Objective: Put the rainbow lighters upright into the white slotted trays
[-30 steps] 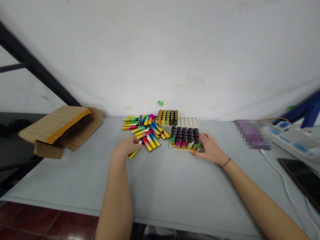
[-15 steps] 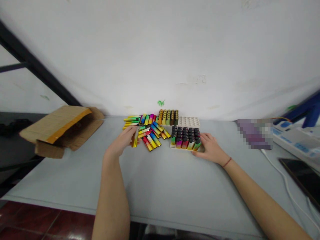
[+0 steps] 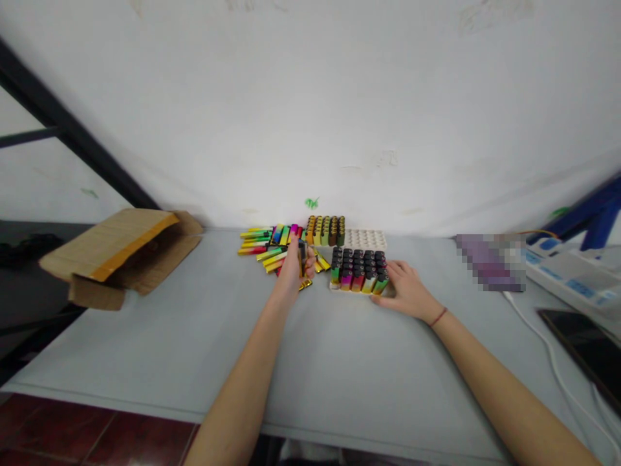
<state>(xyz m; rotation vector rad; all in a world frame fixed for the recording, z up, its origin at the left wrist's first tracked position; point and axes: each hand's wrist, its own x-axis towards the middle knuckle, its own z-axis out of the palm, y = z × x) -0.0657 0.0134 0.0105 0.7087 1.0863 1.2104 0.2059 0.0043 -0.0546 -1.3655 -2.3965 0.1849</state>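
My left hand (image 3: 292, 264) is closed around a lighter (image 3: 303, 254), held upright over the loose lighters; the fingers hide much of it. My right hand (image 3: 408, 292) grips the right end of a white tray (image 3: 334, 286), its thumb at the front corner and its fingers along the far side. Rows of multicoloured lighters (image 3: 358, 275) with black tops stand in that tray. Loose shiny lighters (image 3: 257, 243) in yellow, green, red and blue lie in a heap about my left hand.
Behind stand a block of gold-topped lighters (image 3: 326, 230) and a white tray with holes (image 3: 365, 237). An open cardboard box (image 3: 116, 249) lies at left. At right are a pixelated item (image 3: 490, 262), a white power strip (image 3: 572, 272), a cable and a dark phone (image 3: 582, 343).
My left hand has moved right from the left edge of the heap, with a lighter in it, toward the filled tray. My right hand stays on the tray.
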